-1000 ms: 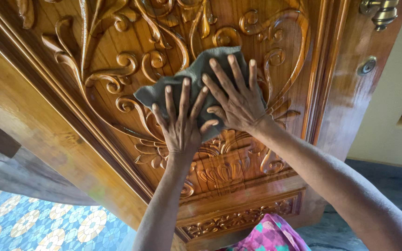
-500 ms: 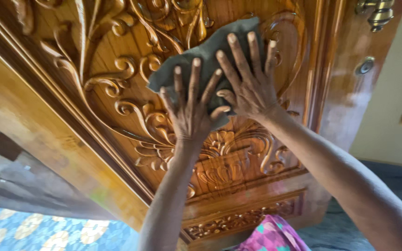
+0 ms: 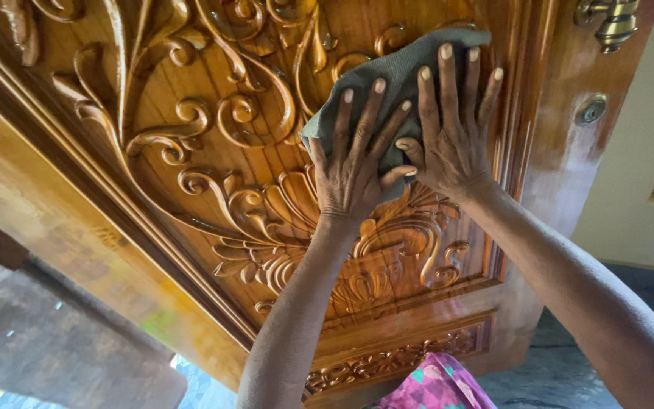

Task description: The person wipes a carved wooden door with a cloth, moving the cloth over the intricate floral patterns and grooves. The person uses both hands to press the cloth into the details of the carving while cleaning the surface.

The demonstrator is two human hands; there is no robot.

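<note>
Fingers (image 3: 369, 102) of the left hand (image 3: 353, 170) were spread flat, pressing a grey cloth (image 3: 387, 79) against the carved wooden door (image 3: 213, 151). Just beside it, thumbs nearly touching, the right hand (image 3: 452, 140) also lay splayed on the cloth. Further right sat a round lock (image 3: 591, 110) and, above it, a brass handle (image 3: 613, 21).

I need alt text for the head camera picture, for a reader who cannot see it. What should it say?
Two bare hands, the left hand and the right hand, press a grey cloth flat against a carved wooden door with fingers spread. The door shows glossy scroll and leaf carvings; a brass handle and a round keyhole sit at its right edge.
</note>
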